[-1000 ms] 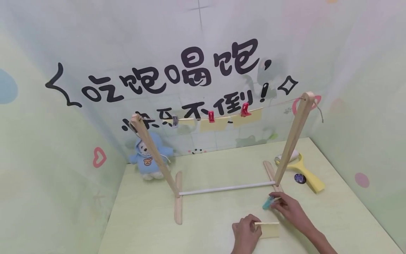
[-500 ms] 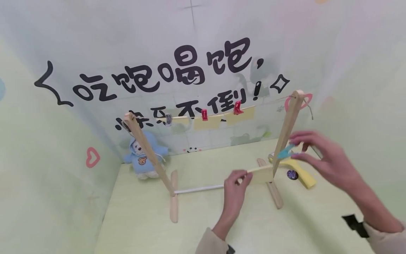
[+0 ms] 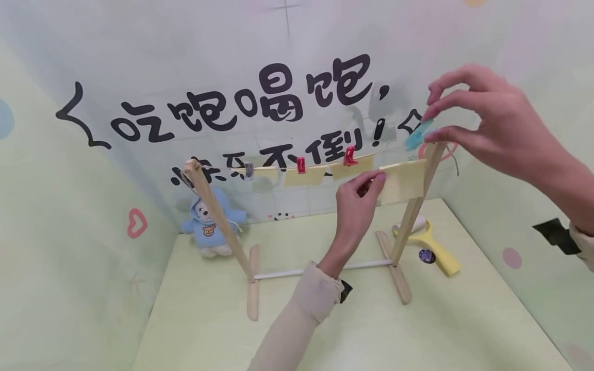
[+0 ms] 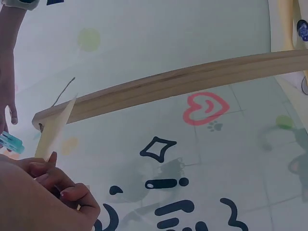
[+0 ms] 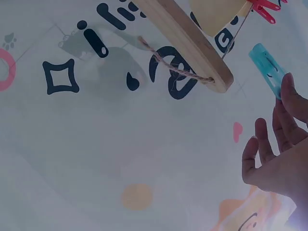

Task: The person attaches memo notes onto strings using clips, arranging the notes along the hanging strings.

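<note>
My left hand (image 3: 359,201) pinches a folded pale yellow paper (image 3: 403,181) by its left end, raised in front of the right post close to the string. In the left wrist view the paper (image 4: 54,132) stands up edge-on beyond the fingers. My right hand (image 3: 492,116) pinches a turquoise clip (image 3: 417,135) between thumb and fingers, above the paper near the top of the right post. The right wrist view shows the clip (image 5: 267,70) pointing away from the fingertips. Along the string hang several yellow papers (image 3: 303,176), held by two red clips (image 3: 301,165) and a grey one (image 3: 249,171).
The wooden stand has a left post (image 3: 218,219), a right post (image 3: 413,221) and a white crossbar (image 3: 278,274). A blue-hooded plush toy (image 3: 211,221) sits behind the left post. Right of the stand lie a yellow-handled lint roller (image 3: 438,250) and a dark round disc (image 3: 427,256).
Both hands have risen from the tabletop to string height. The left carried the folded paper up, and the right carried the turquoise clip up past the right post.
</note>
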Demonstrator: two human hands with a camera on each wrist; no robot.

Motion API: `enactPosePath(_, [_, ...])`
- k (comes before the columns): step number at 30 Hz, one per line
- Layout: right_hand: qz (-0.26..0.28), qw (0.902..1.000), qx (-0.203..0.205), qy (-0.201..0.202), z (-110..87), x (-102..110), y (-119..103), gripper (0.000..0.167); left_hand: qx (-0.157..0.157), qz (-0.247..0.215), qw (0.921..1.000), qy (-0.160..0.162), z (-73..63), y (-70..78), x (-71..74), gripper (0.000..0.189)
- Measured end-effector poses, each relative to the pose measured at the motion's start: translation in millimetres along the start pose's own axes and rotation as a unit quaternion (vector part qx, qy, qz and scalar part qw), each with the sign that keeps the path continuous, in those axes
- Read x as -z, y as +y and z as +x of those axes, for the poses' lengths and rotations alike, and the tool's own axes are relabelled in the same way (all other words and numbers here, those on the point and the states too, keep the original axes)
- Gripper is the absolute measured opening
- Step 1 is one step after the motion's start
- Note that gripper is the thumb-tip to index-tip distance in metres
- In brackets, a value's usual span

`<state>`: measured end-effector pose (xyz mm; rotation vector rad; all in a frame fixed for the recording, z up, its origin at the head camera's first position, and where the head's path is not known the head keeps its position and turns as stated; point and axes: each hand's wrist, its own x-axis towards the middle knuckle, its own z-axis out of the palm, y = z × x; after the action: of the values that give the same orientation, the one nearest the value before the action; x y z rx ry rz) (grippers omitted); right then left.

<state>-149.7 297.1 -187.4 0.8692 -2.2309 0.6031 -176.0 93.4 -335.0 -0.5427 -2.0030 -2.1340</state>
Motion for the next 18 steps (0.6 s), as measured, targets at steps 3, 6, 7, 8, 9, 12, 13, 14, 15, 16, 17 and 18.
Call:
enactPosePath(3, [0.004,0.9999,0.012,-0.010,9.1,-1.9,6.6,0.086,-0.003,-0.011,0.9998,0.019,4.8,2.6,-2.4,0.023])
enactPosePath(6, [0.014,0.9996,0.016,-0.020,14.3,-5.6,13.1,0.079,-0.008,-0.026,0.9991,0.031,7.6,3.4,-4.5,0.023])
enactPosePath(7, [0.017,0.9994,0.018,-0.024,15.2,-6.8,15.2,0.074,-0.010,-0.029,0.9989,0.035,8.5,3.5,-5.4,0.023])
enactPosePath(8, [0.016,0.9993,0.018,-0.028,16.0,-8.3,17.1,0.062,-0.013,-0.030,0.9988,0.037,9.6,3.4,-6.1,0.023])
enactPosePath(9, [0.016,0.9992,0.019,-0.031,16.7,-9.6,18.8,0.050,-0.015,-0.032,0.9986,0.040,10.3,3.6,-6.6,0.023])
enactPosePath(12, [0.012,0.9988,0.024,-0.042,18.3,-12.8,23.7,0.022,-0.018,-0.036,0.9981,0.047,12.6,3.7,-8.4,0.023])
enactPosePath(13, [0.011,0.9986,0.026,-0.045,18.4,-13.6,25.2,0.018,-0.018,-0.037,0.9980,0.047,13.1,3.9,-8.8,0.023])
enactPosePath(14, [0.010,0.9985,0.026,-0.047,18.4,-14.4,26.5,0.017,-0.016,-0.039,0.9980,0.047,13.5,4.2,-9.2,0.023])
enactPosePath(15, [0.011,0.9983,0.028,-0.050,18.4,-14.8,27.8,0.017,-0.016,-0.041,0.9980,0.046,13.8,4.6,-9.5,0.023])
enactPosePath(16, [0.012,0.9982,0.028,-0.052,18.2,-15.5,28.8,0.017,-0.014,-0.042,0.9980,0.045,14.0,5.0,-9.9,0.023])
enactPosePath(17, [0.011,0.9981,0.028,-0.053,18.0,-16.3,29.6,0.019,-0.013,-0.045,0.9979,0.046,14.3,5.6,-10.1,0.023])
enactPosePath(18, [0.011,0.9980,0.028,-0.055,17.6,-17.1,30.2,0.020,-0.013,-0.046,0.9977,0.047,14.6,6.0,-10.3,0.023])
